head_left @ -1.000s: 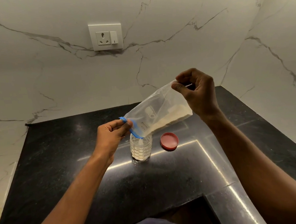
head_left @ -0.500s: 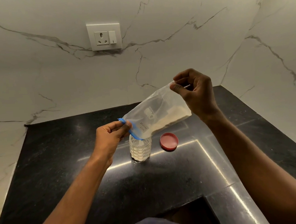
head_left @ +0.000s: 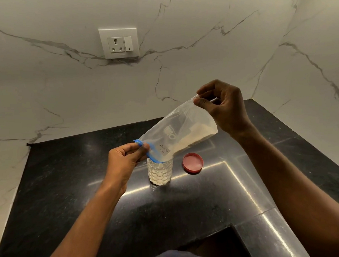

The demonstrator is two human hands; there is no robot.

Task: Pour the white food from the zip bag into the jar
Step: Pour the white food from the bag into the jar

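My left hand pinches the zip bag's blue zipper mouth, which now sits lower than a second ago, touching the jar rim. Judgement: pouring is under way. My right hand grips the raised bottom corner. White food remains inside. Any flow at the mouth is hidden. The red lid lies beside the jar.

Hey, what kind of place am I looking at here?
Most likely a home kitchen: a black stone countertop set in a corner of marble-look walls, a wall socket above it, and food going into a jar.
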